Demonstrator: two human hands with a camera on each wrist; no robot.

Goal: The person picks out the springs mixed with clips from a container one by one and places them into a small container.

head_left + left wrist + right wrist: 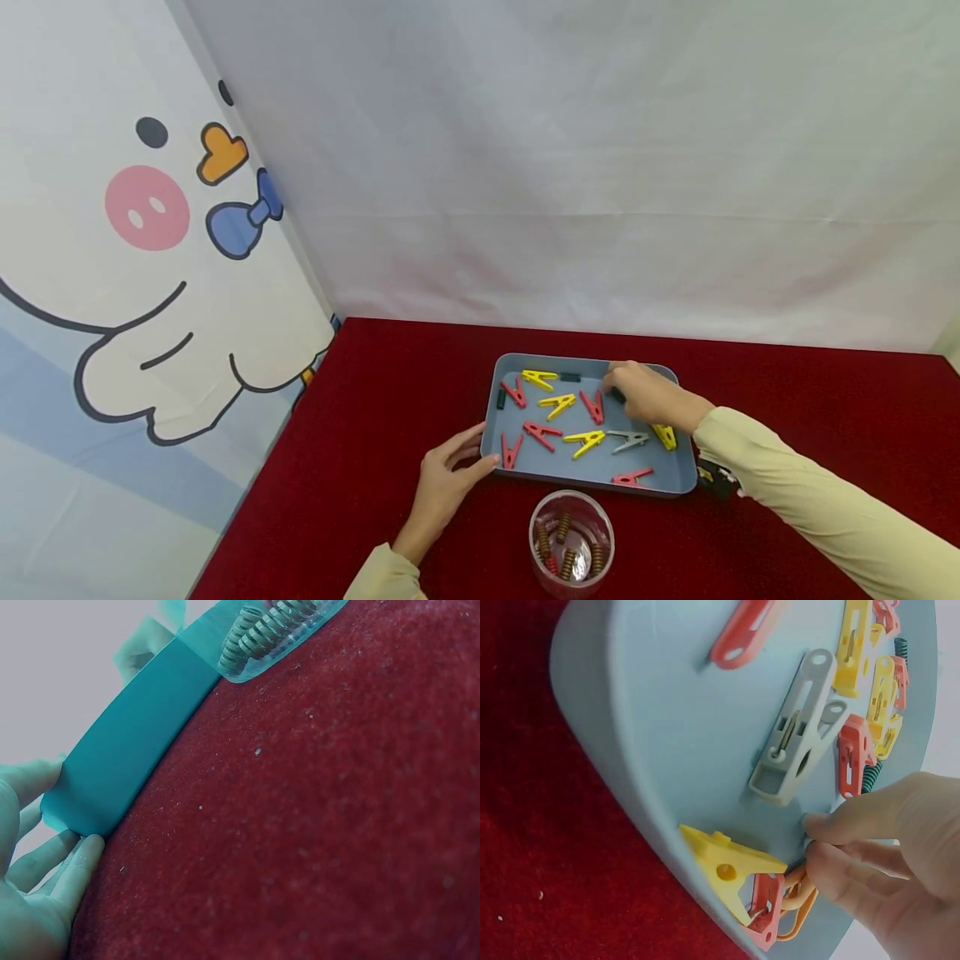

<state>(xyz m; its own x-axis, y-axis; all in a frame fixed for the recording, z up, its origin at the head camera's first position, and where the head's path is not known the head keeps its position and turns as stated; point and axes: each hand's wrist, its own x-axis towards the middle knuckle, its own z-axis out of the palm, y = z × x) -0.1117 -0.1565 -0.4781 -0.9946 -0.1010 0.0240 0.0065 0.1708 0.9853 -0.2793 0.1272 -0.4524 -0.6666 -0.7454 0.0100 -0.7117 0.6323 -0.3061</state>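
Observation:
My left hand grips the near left corner of a blue-grey tray, thumb on the front wall and fingers along the left side. In the tray lie several spring clips: yellow, red and one grey. Two dark green springs lie by the far and left walls. My right hand reaches into the far right part of the tray. Its thumb and fingertips pinch a small dark spring, mostly hidden by the fingers in the right wrist view.
A clear plastic cup stands in front of the tray, holding several brown springs and a red piece. At the tray's right end, a yellow clip overlaps a red one beside an orange looped piece. Red cloth covers the table.

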